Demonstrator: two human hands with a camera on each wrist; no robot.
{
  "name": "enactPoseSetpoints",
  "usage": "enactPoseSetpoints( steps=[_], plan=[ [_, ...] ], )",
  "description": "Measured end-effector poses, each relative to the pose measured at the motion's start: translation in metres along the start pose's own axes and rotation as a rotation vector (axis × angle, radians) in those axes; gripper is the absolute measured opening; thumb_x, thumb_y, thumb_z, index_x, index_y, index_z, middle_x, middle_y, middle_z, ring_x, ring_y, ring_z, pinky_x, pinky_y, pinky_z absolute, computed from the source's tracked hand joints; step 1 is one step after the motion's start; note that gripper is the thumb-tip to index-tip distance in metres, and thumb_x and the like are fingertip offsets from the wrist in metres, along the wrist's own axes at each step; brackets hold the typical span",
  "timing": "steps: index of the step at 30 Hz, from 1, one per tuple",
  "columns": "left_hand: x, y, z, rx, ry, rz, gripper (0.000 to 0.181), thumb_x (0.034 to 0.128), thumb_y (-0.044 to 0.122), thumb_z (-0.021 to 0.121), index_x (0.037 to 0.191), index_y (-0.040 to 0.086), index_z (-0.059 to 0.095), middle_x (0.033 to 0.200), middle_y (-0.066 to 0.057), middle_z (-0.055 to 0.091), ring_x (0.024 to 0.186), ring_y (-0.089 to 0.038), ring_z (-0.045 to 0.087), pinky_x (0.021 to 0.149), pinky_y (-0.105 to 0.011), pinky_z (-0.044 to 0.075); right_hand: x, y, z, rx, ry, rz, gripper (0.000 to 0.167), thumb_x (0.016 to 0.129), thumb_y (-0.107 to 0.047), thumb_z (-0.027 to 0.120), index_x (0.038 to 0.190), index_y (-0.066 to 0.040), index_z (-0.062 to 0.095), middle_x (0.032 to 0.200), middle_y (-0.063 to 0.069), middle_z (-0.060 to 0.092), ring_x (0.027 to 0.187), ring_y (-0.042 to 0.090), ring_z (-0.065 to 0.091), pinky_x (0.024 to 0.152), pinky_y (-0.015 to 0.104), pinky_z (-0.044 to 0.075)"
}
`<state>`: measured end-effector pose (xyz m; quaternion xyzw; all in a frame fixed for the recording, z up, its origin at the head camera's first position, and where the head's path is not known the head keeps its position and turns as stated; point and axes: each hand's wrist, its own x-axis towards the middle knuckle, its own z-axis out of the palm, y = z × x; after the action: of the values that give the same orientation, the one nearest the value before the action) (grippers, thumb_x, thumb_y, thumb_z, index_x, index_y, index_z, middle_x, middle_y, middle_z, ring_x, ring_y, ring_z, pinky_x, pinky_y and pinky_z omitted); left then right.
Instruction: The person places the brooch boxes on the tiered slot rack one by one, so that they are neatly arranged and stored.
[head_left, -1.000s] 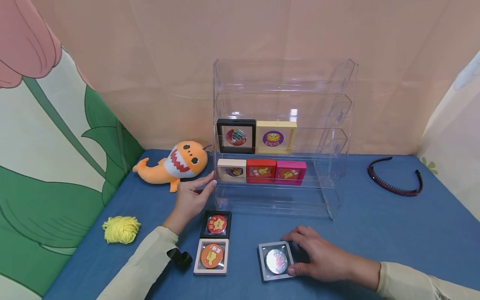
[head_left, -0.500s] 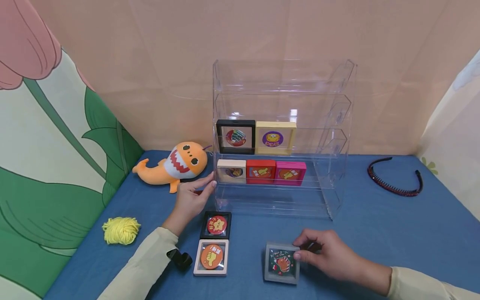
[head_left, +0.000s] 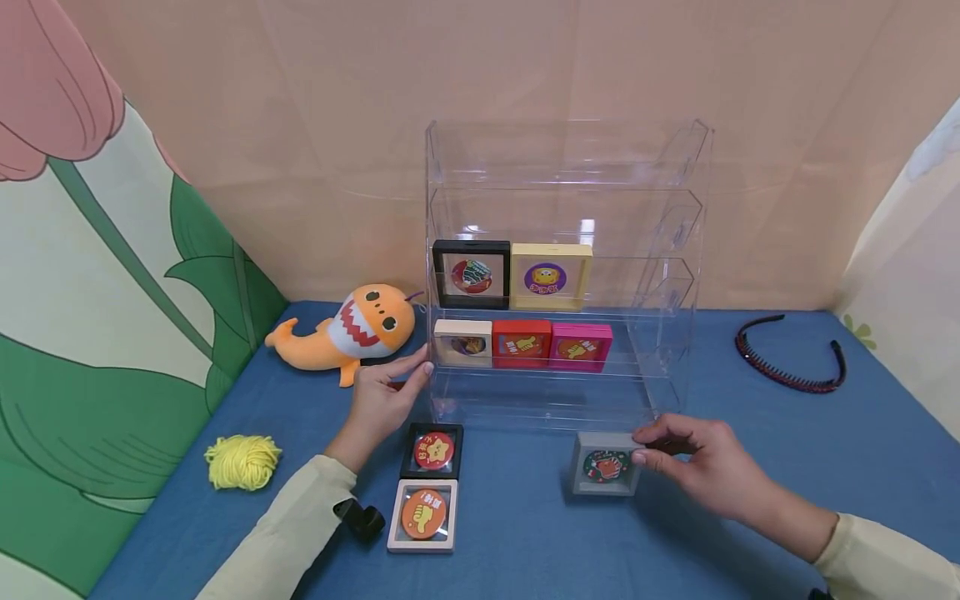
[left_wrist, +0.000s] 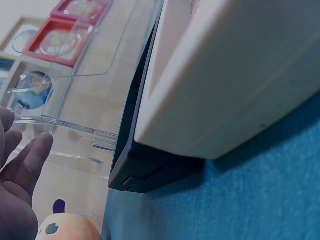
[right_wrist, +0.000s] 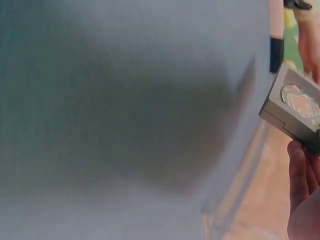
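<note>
Frame (head_left: pixel 605 467), grey, is pinched in our right hand (head_left: pixel 705 462); our left hand (head_left: pixel 381 404), fingers extended, touches the rack (head_left: pixel 626 287) (five more frames (head_left: pixel 522 342) stand in it).

Gray sq. frame (head_left: pixel 576 467) — round dk-green badge w/ reddish figure in its window — near upright, badge side facing the person, pinched at R edge by R hand (head_left: pixel 701 462), close to rack's lower front, a bit R of ctr. Clear plastic rack (head_left: pixel 540 397): stepped tiers, standing upright; L hand (head_left: pixel 381 406) touches its L side.
</note>
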<state>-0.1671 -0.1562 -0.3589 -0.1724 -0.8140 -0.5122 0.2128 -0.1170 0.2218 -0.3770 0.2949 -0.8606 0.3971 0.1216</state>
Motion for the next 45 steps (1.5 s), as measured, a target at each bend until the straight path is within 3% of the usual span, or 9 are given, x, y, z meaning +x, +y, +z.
enactPoseSetpoints(
  steps=[10,22,36,45],
  plan=[
    [0.000,0.000,0.000,0.000,0.002,-0.001,0.033,0.0852,-0.005,0.066,0.117,-0.010,0.060,0.112,-0.022,0.062,0.088,-0.036,0.067,0.063,-0.023,0.055,0.026,0.003,-0.042,-0.215,0.158,-0.049,0.029,0.070,0.004,0.080,0.091,-0.013,0.070,0.090,0.000,0.070,0.073,0.005,0.066,0.064,0.011,0.051],
    [0.000,-0.001,0.000,0.006,0.010,0.023,0.032,0.0845,-0.005,0.067,0.116,-0.010,0.061,0.111,-0.022,0.062,0.087,-0.032,0.067,0.062,-0.024,0.055,0.047,0.006,-0.071,-0.330,0.269,-0.057,0.028,0.072,0.003,0.079,0.096,-0.006,0.070,0.091,0.007,0.071,0.072,-0.006,0.061,0.063,0.006,0.047],
    [0.000,0.001,0.000,0.015,0.009,0.008,0.032,0.0846,-0.006,0.066,0.116,-0.010,0.061,0.111,-0.022,0.062,0.084,-0.036,0.067,0.062,-0.024,0.055,0.068,0.005,-0.088,-0.352,0.336,-0.020,0.023,0.078,-0.001,0.076,0.100,-0.003,0.069,0.087,0.005,0.069,0.066,-0.010,0.054,0.058,0.004,0.044],
    [0.000,0.002,0.001,0.017,0.018,0.006,0.032,0.0842,-0.006,0.067,0.115,-0.010,0.062,0.111,-0.022,0.062,0.083,-0.035,0.068,0.062,-0.028,0.056,0.076,0.007,-0.086,-0.347,0.349,-0.053,0.024,0.078,0.002,0.075,0.100,-0.001,0.069,0.095,0.008,0.069,0.078,-0.016,0.053,0.067,0.002,0.043]
  ],
)
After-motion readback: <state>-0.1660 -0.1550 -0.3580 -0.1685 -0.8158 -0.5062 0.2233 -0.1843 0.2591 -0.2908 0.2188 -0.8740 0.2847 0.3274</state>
